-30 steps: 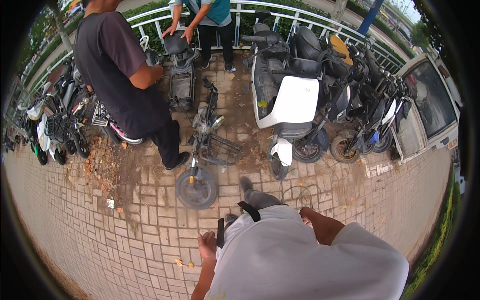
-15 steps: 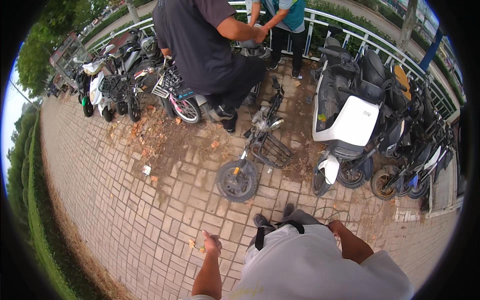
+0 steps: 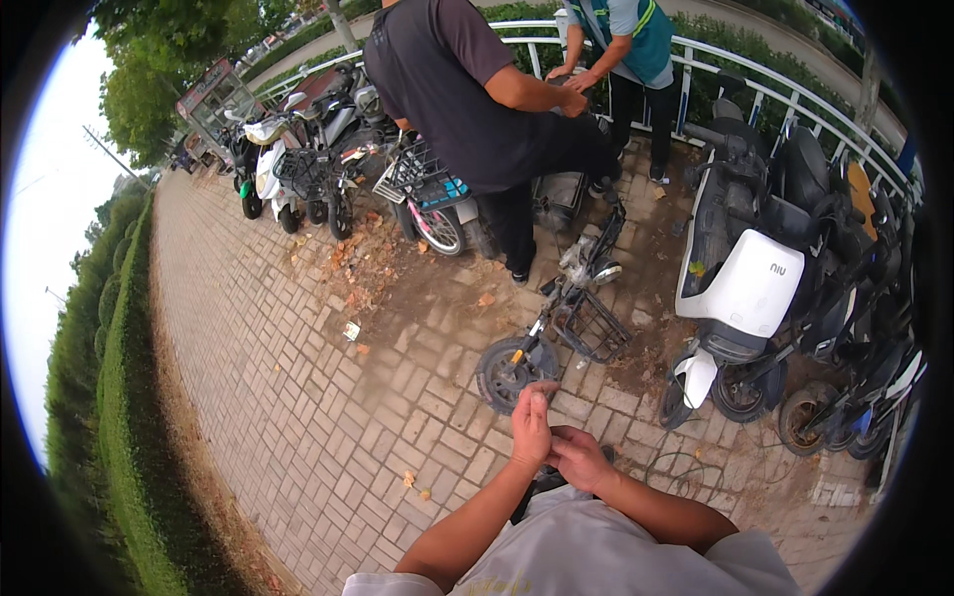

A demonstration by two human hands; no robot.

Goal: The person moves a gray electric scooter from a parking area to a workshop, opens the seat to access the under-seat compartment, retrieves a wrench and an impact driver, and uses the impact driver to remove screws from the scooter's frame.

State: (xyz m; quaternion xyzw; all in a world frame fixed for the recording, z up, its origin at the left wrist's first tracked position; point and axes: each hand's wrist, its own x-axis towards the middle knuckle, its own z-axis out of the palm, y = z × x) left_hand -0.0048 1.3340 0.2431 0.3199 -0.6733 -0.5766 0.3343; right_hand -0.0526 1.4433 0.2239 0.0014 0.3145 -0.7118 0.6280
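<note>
Since the earlier frame, my left hand (image 3: 532, 427) and right hand (image 3: 584, 461) have moved together, touching; I cannot tell whether they grip anything. Beyond them, a stripped scooter (image 3: 574, 266) rests on brick paving (image 3: 397, 417), left of a white scooter (image 3: 750, 283).

High on the wearer's head, the left of two fisheye cameras peers steeply down past a pale shirt (image 3: 566, 546) and fingers (image 3: 533, 409) close by, its wide view reaching over brick paving (image 3: 318, 427) to a distant white railing (image 3: 685, 79).
</note>
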